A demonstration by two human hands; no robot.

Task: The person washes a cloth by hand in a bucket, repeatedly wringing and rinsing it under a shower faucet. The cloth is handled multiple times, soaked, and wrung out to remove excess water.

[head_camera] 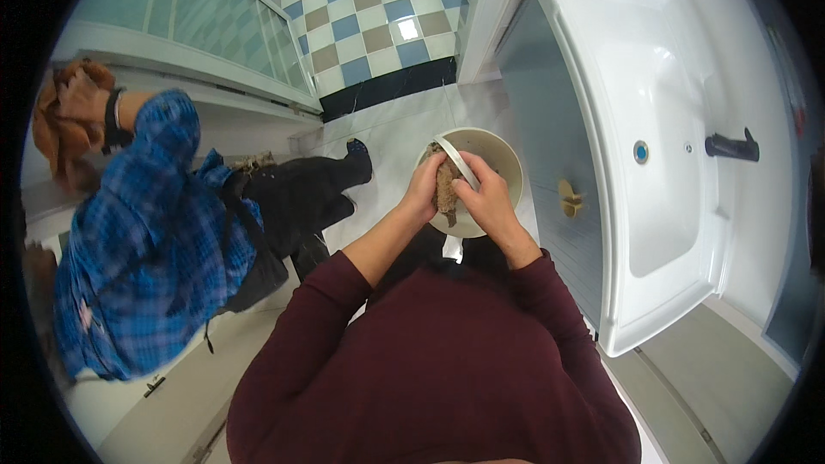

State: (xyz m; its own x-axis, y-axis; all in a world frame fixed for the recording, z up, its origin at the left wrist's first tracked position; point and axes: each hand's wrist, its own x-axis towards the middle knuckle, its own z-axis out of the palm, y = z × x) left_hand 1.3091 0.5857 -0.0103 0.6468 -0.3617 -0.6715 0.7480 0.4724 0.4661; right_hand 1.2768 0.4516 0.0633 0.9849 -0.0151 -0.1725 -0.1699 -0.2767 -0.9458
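A crumpled brown cloth (446,192) is bunched between my two hands over a cream bucket (514,164). My left hand (422,188) grips its left side, and one end of the cloth dangles below my fingers. From the right, my right hand (486,196) holds it with the thumb pressed on top. The bucket's pale handle (456,158) arches up across the cloth and passes over the fingers of my right hand. Parts of the bucket's inside are hidden behind my hands and the cloth.
At right, a white washbasin (664,219) with a black tap (731,147) tops a grey cabinet (548,109). Left, a person in a blue plaid shirt (161,206) holds an orange-brown cloth (55,119). Ahead, a black threshold (387,90) borders a checkered tile floor (370,0).
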